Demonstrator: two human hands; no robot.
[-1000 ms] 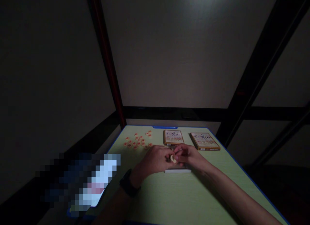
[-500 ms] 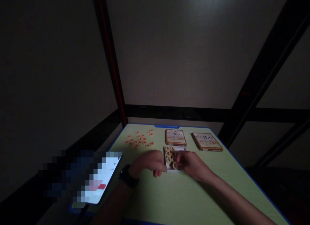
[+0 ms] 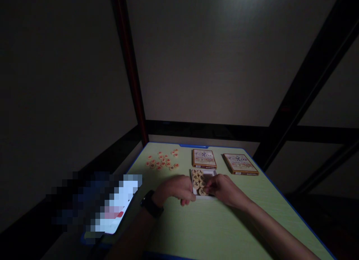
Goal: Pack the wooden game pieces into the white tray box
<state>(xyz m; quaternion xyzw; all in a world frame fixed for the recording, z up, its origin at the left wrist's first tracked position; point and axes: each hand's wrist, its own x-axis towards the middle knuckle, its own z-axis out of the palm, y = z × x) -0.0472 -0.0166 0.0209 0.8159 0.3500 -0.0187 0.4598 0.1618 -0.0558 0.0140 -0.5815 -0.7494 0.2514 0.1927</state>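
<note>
A white tray (image 3: pixel 212 171) in the middle of the table holds several round wooden Chinese chess pieces with dark characters, grouped on its left side. My left hand (image 3: pixel 179 189), wearing a black watch, is closed at the tray's left front corner, its curled fingers against the edge. Over the tray's front part is my right hand (image 3: pixel 224 189), its fingertips pinched at the edge of a Chinese chess piece (image 3: pixel 201 192) lying in the near row. Loose pieces (image 3: pixel 163 163), mostly with red characters, are scattered on the table at the far left.
Behind the tray lies a flat brown-edged box (image 3: pixel 204 158) with printed characters. A similar box (image 3: pixel 240 164) is to its right. At the left edge rests a lit screen (image 3: pixel 123 200), partly blurred. Blue edging (image 3: pixel 297 213) runs round the pale green table (image 3: pixel 196 230).
The chess piece between my right fingertips has gone from tilted to lying flat in the tray's near row. My left hand has shifted slightly right against the tray's corner.
</note>
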